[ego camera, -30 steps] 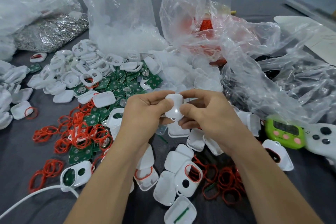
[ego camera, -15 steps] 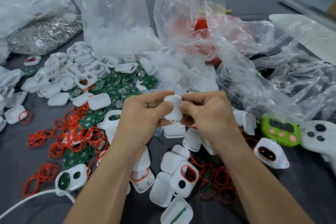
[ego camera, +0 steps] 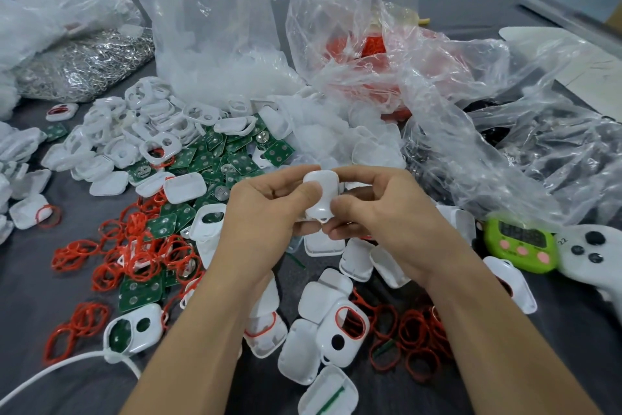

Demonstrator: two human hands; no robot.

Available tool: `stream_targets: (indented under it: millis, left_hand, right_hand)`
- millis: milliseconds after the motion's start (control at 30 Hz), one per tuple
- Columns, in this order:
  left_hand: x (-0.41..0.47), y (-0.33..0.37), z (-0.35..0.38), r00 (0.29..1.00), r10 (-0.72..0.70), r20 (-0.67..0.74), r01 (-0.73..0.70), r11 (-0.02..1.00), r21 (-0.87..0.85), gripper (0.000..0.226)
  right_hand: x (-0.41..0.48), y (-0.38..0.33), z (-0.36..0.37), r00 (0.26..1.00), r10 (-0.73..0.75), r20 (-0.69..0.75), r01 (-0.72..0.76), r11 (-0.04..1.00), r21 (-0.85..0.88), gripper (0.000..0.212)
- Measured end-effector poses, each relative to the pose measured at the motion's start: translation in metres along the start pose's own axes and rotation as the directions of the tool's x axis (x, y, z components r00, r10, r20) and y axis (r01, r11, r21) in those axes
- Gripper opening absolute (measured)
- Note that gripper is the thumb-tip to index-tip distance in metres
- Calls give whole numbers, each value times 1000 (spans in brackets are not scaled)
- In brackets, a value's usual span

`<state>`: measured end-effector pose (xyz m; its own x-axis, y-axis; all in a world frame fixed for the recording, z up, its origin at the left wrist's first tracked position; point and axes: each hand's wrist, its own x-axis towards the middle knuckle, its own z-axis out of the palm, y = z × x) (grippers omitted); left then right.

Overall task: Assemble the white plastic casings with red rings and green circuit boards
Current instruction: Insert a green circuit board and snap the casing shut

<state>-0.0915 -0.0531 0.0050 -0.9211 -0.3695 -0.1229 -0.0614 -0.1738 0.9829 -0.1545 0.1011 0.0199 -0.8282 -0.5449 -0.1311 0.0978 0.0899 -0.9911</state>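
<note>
Both hands meet above the middle of the table around one white plastic casing. My left hand pinches its left side with thumb and fingers. My right hand grips its right side, thumb pressed on the lower front. Green circuit boards lie in a heap behind the hands, with more at the left among loose red rings. More red rings lie at the lower right. Empty white casings are piled at the back left, and casing halves lie below my wrists.
Large clear plastic bags stand at the back; one holds red rings. A bag of silvery parts sits at the far left. A green timer and a white game controller rest at the right. A white cable crosses the lower left.
Both hands have stayed together on the casing, with the fingers shifting slightly on it. The view has drifted a little.
</note>
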Motion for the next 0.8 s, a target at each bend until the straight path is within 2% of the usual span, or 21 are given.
stream_targets:
  millis: [133,233,433,567,700,800]
  left_hand:
    - [0,1,-5,994,21,108,-37,989,144,38]
    - [1,1,-7,994,43,104,-69,965,253,42]
    - [1,2,-6,1000,19,-6,-18,980,197,48]
    - [1,-2,-1,997,68,-46,-56,973,224,47]
    - [2,-7,4,988,150,-25,-137,950,280,30]
    - [4,-6,3,972,217,-94,-194,958,210,25]
  right_hand:
    - [3,3,-1,997,-22,-80,23,1000,13,33]
    - [4,7,2,995,-23,-98,22,1000,-15,35]
    - [6,13,9,989,-17,-147,11,999,-45,43]
    - [6,12,9,982,-48,-184,40,998,-45,43]
    - [1,10,7,935,-209,-286,123,949,-291,33]
    - [0,8,8,915,-282,-287,177,923,-342,29]
